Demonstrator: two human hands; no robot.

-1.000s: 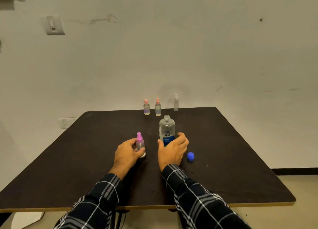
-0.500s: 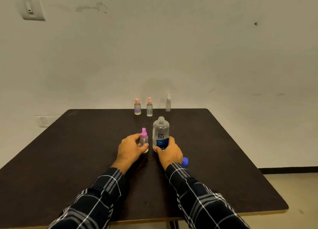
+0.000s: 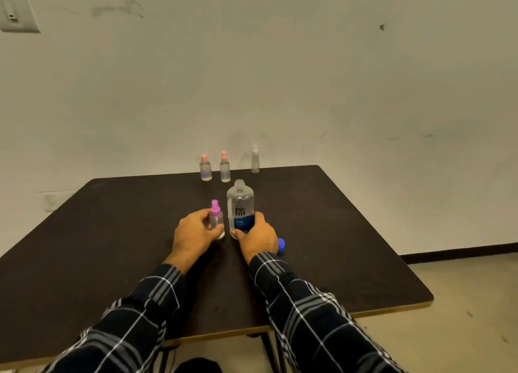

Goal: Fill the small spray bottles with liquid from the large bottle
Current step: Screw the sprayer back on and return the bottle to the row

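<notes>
A large clear bottle [image 3: 240,204] with a blue label stands uncapped on the dark table [image 3: 336,232]. My right hand [image 3: 259,239] grips its lower part. Just left of it stands a small spray bottle with a purple top [image 3: 215,215], held by my left hand [image 3: 193,236] with fingers and thumb curled round it. The blue cap [image 3: 281,245] lies on the table right behind my right hand. Three more small spray bottles stand at the table's far edge: two with pink tops [image 3: 205,168] [image 3: 224,167] and a clear one [image 3: 255,159].
The table's far edge meets a pale wall. A wall switch [image 3: 15,15] sits at the upper left. The table's right edge and front edge drop to a beige floor [image 3: 462,302].
The two bottles have come closer together. My right hand has slid lower on the large bottle, whose label now shows. The camera view has shifted a little.
</notes>
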